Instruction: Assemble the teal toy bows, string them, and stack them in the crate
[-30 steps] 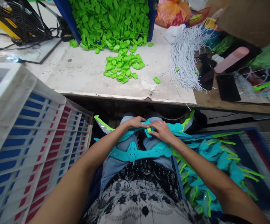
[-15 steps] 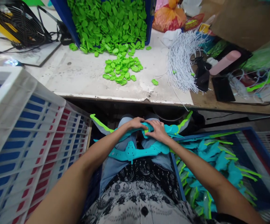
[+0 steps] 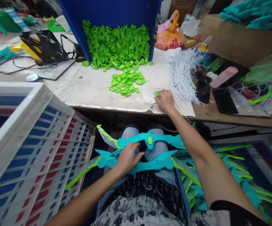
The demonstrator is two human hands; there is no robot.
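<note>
Two turquoise plastic toy bows with green and clear tips lie across my lap. The far bow has a green piece set in its middle. The near bow lies closer to my body. My left hand rests over the left part of the near bow, thumb apart from the fingers. Out on the table's front part, my right hand has its fingertips closed on a small green plastic piece. Part of that piece is covered by the fingers.
A blue bin spills green pieces onto the white table. White ties and a phone lie to the right. A white crate stands at left. More bows fill a blue crate at right.
My right hand has left the far bow and reached forward to the lone green piece. My left hand has moved back toward the near bow. The view has tilted up.
</note>
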